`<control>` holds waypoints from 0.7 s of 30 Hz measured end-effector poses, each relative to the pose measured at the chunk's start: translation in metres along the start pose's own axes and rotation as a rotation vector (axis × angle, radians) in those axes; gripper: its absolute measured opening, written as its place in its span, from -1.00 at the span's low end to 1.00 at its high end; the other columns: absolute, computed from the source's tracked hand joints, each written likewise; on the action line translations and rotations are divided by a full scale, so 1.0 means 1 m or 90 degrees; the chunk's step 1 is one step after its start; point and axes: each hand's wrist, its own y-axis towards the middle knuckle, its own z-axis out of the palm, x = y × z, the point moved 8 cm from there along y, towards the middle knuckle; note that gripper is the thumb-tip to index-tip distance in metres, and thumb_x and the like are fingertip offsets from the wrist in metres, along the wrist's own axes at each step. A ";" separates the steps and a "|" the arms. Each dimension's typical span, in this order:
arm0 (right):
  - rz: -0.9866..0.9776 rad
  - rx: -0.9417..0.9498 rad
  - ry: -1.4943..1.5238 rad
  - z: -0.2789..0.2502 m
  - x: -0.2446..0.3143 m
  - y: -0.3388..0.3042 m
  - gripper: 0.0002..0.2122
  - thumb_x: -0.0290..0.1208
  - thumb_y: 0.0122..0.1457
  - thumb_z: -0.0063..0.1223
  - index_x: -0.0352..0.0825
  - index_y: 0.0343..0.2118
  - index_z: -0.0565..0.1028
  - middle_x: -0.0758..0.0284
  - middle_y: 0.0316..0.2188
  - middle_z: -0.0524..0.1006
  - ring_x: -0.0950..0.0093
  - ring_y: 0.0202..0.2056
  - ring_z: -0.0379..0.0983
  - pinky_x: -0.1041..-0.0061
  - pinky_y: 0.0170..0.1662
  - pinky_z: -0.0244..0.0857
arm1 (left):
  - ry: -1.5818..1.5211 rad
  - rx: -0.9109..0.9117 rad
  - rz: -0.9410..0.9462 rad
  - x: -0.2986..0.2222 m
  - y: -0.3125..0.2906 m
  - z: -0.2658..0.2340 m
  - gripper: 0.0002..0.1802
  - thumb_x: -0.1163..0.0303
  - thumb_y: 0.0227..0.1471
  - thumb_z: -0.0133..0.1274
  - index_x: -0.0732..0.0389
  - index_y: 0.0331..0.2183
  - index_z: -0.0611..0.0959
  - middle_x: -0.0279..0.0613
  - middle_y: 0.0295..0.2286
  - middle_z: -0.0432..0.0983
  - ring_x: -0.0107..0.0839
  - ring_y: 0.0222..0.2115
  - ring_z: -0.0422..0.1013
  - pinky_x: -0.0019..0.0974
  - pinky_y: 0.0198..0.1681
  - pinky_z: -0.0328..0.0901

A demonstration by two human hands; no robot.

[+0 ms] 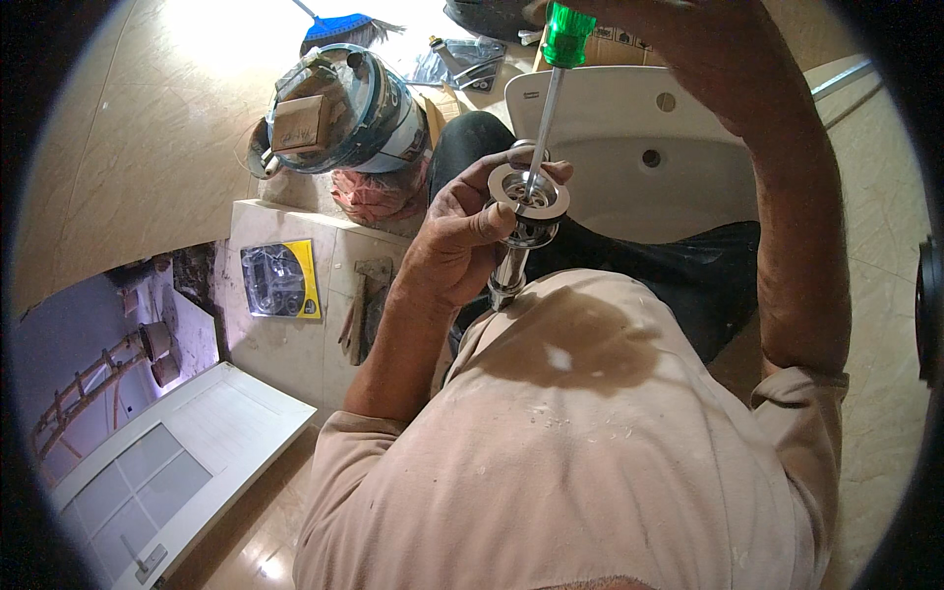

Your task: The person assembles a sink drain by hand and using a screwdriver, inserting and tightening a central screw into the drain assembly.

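My left hand (454,236) is wrapped round a chrome sink drain (539,232), fingers and thumb gripping just below its pale round flange. The drain is tilted, with its tube pointing down toward my shirt. At the top edge my right hand (678,44) is closed round the green handle of a screwdriver (568,37), partly cut off by the picture's edge. The screwdriver's long shaft runs down into the middle of the drain's strainer. Its tip is hidden inside. Just beyond the drain is a white washbasin (629,187), on the floor beyond my dark-trousered legs.
A dirty bucket (398,118) with a small cardboard box (300,125) on top stands at the left. Nearer lie a yellow-edged plastic pack (282,279) and a worn glove or rag (366,310). A blue broom (336,28) is behind; a white door (226,408) stands lower left.
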 end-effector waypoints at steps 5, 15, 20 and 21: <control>-0.023 -0.010 0.023 0.004 0.000 0.004 -0.67 -0.56 0.24 0.22 -0.39 0.06 0.48 0.13 -0.11 0.62 0.35 -0.09 0.62 0.37 0.01 0.57 | 0.016 0.004 0.004 -0.001 0.002 -0.001 -0.23 0.41 -0.06 0.45 0.27 0.17 0.50 0.19 0.08 0.51 -0.15 0.11 0.47 -0.13 0.24 0.33; -0.044 -0.021 -0.023 -0.006 -0.008 -0.001 -0.66 -0.48 0.27 0.20 -0.39 0.09 0.48 0.15 -0.10 0.61 0.35 -0.14 0.64 0.35 -0.02 0.58 | -0.002 0.019 -0.008 0.000 0.003 -0.002 -0.25 0.42 -0.04 0.42 0.26 0.18 0.49 0.22 0.11 0.48 -0.15 0.13 0.45 -0.11 0.27 0.30; -0.113 0.017 -0.064 -0.004 -0.008 0.001 -0.64 -0.55 0.24 0.21 -0.40 0.10 0.47 0.14 -0.11 0.61 0.34 -0.09 0.63 0.34 -0.02 0.59 | 0.012 0.012 -0.002 -0.002 0.003 -0.002 -0.24 0.44 -0.04 0.42 0.22 0.19 0.48 0.24 0.13 0.45 -0.13 0.17 0.41 -0.09 0.30 0.26; -0.113 0.014 -0.098 -0.006 -0.007 0.002 -0.64 -0.56 0.23 0.22 -0.40 0.09 0.47 0.14 -0.11 0.61 0.34 -0.08 0.63 0.34 -0.02 0.59 | 0.010 0.012 -0.002 -0.002 0.004 -0.001 -0.24 0.44 -0.04 0.41 0.21 0.19 0.48 0.24 0.13 0.44 -0.12 0.18 0.41 -0.09 0.31 0.25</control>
